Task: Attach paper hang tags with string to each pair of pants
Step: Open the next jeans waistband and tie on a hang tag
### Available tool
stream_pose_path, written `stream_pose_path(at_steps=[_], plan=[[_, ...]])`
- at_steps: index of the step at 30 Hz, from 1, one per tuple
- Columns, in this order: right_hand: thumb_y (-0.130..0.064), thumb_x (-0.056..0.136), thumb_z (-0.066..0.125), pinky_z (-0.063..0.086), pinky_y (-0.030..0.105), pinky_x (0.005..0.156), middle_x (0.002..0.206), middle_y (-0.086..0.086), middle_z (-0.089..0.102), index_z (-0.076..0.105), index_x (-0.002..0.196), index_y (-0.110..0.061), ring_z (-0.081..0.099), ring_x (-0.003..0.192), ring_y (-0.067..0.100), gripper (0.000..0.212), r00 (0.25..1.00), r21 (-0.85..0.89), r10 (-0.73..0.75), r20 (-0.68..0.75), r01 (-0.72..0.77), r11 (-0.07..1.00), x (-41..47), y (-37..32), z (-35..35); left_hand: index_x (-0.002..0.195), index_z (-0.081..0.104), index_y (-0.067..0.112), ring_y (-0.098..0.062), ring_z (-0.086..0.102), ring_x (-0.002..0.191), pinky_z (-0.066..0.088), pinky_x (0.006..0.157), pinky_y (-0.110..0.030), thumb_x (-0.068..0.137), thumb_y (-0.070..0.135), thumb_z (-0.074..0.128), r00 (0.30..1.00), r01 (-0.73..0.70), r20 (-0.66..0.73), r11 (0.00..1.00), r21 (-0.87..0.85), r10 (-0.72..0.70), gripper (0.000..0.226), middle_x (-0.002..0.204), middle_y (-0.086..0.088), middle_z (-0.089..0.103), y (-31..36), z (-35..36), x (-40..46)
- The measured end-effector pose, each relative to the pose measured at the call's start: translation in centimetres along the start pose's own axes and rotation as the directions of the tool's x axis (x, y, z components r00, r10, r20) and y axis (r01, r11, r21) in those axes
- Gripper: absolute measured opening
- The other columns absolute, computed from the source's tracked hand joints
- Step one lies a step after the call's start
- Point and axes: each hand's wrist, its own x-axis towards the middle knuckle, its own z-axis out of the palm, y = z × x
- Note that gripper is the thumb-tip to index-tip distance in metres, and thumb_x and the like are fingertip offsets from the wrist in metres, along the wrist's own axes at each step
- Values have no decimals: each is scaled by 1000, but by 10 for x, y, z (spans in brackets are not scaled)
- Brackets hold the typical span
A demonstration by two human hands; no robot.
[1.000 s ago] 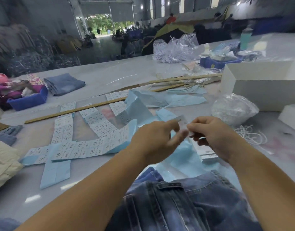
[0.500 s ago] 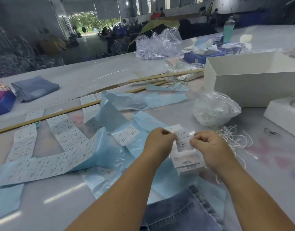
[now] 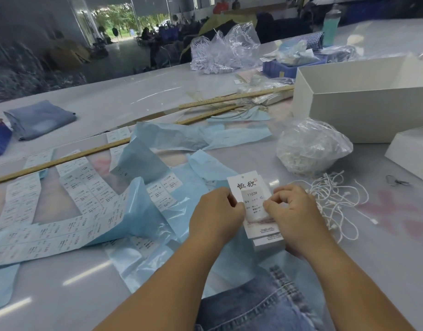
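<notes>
A white paper hang tag (image 3: 250, 190) with black characters and a size sticker lies on top of a stack of tags (image 3: 267, 240) on the table. My left hand (image 3: 215, 216) pinches the tag's left edge and my right hand (image 3: 294, 213) pinches its right side, both with curled fingers. Loose white strings (image 3: 337, 201) lie just right of my right hand. A pair of blue denim pants (image 3: 258, 304) lies at the near edge below my forearms.
Blue backing paper with sticker sheets (image 3: 69, 211) covers the left. A clear bag of strings (image 3: 310, 149) sits beyond the loose strings. Two white boxes (image 3: 372, 108) stand at right, wooden rulers (image 3: 62, 161) cross the table, and folded jeans (image 3: 38, 119) lie far left.
My view has tilted down and right. Both hands dropped from mid-air to the tag stack, and the sticker between my fingers now sits on the top tag.
</notes>
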Motion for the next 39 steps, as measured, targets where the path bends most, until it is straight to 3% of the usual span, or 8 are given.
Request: stream_pose_path(at_steps=[3,12,19,22,24,26,33,39], plan=[[-19,85,65,34,31,88,106,-8,51,63,65,-21,40,109,16,20,999,-109,-30,-26,27,994,-2,1,3,73,54,24,-13,59,71,49,61,-30,86,31,56,1000,0,14,1000,11,0,15,76,10,61,-1,0,-2],[-27,83,66,36,39,91,96,-9,44,44,56,-32,32,96,14,35,983,-290,-128,-132,85,953,-4,0,11,68,49,23,-11,55,65,39,53,-26,89,29,53,999,-7,34,1000,-8,7,22,72,9,60,-2,2,0],[-36,81,71,34,41,89,94,-10,42,40,57,-34,35,96,16,40,971,-351,-148,-190,74,934,-8,0,17,62,42,27,-7,51,61,30,49,-26,87,51,58,999,9,31,1000,9,-10,39,65,12,55,3,3,-2],[-39,80,74,35,43,91,101,-4,46,55,79,-24,44,107,26,23,967,-361,-152,-206,70,930,-8,1,17,59,40,27,-12,53,65,30,49,-26,85,53,61,999,-5,35,999,32,4,41,65,12,54,3,4,-3],[-43,78,75,36,45,95,117,4,50,54,109,-15,44,115,29,47,972,-355,-102,-211,20,935,-6,4,14,58,40,27,-13,53,67,30,49,-26,86,50,61,999,-6,39,1000,26,5,42,65,13,52,4,3,-3],[-49,78,72,36,45,97,123,5,49,50,118,-16,42,117,29,56,978,-358,-72,-197,-3,934,-6,5,11,59,39,27,-15,55,70,32,50,-26,87,47,63,999,-2,37,1000,11,2,41,66,13,53,4,2,-4],[-38,87,66,37,43,92,106,4,56,64,93,-16,43,104,27,22,972,-401,-131,-197,42,915,-7,4,11,59,47,22,-14,60,66,37,53,-26,88,36,67,996,52,76,997,-60,-47,38,67,10,60,6,0,-2],[-34,85,67,38,43,93,99,-3,49,62,91,-16,42,102,24,19,971,-402,-150,-184,65,913,-9,2,9,62,57,19,-6,56,57,36,49,-24,90,30,66,987,110,132,984,-142,-91,32,63,12,60,6,-2,2]])
